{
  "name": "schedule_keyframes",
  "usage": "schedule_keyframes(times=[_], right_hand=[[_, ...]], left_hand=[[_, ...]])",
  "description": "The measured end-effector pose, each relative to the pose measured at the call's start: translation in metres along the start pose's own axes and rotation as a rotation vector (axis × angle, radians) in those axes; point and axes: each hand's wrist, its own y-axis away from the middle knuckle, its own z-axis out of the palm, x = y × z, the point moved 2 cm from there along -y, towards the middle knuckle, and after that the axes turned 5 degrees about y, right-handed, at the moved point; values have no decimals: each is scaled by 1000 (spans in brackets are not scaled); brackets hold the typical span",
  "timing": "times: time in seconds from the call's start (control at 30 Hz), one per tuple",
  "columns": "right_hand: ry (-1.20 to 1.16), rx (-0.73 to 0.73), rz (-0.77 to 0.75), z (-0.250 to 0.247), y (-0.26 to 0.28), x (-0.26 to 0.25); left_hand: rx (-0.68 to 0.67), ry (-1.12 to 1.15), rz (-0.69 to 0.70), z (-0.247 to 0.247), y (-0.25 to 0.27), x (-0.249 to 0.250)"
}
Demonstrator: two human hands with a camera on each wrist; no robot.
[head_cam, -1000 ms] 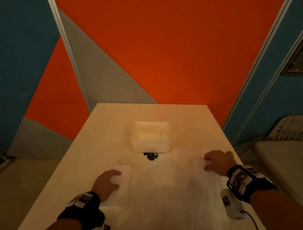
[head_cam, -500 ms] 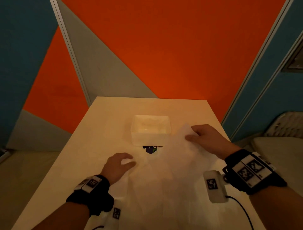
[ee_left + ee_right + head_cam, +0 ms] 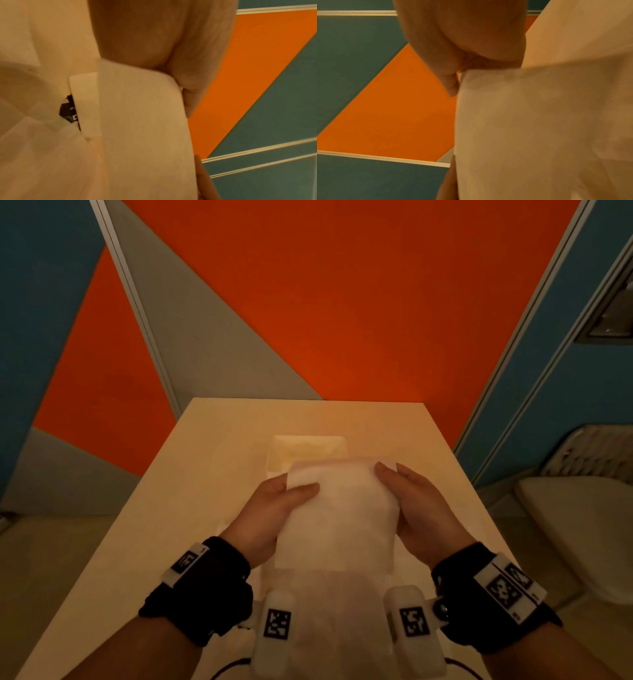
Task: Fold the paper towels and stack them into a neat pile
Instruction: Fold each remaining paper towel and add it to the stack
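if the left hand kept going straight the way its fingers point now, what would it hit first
Most likely the white plastic tub on the beige table. The left hand, gripping the folded white paper towel, points forward and slightly inward at it. The hand seems raised, so it might pass above the rim.

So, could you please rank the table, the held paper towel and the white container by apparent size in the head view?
1. Table, by far the largest.
2. Paper towel, held up between both hands; being nearer the camera enlarges it.
3. White container, farther away and partly hidden behind the towel, so its rank against the towel is unsure.
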Motion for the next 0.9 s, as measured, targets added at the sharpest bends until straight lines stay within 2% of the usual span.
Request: schedule_keyframes(times=[0.1,0.23,0.43,0.57,0.7,0.8,0.9], right_hand=[[78,-105,27,-4,4,1],[38,-154,8,-13,7,4],[-87,-115,-44,-20,7,5],[-82,-92,-84,-22,7,4],[-103,-132,-67,-24,8,3],[-90,-105,-41,-23,9,4],[57,-23,-112,-24,4,4]], left_hand=[[74,-15,93,-2,-3,1],[57,-61,139,-3,-3,1],[-76,-40,44,-12,0,3],[-58,-31,12,-17,0,6],[-47,48,-6,-17,0,9],[-2,-56,104,-17,-2,9],[12,-184,178,-18,-3,8]])
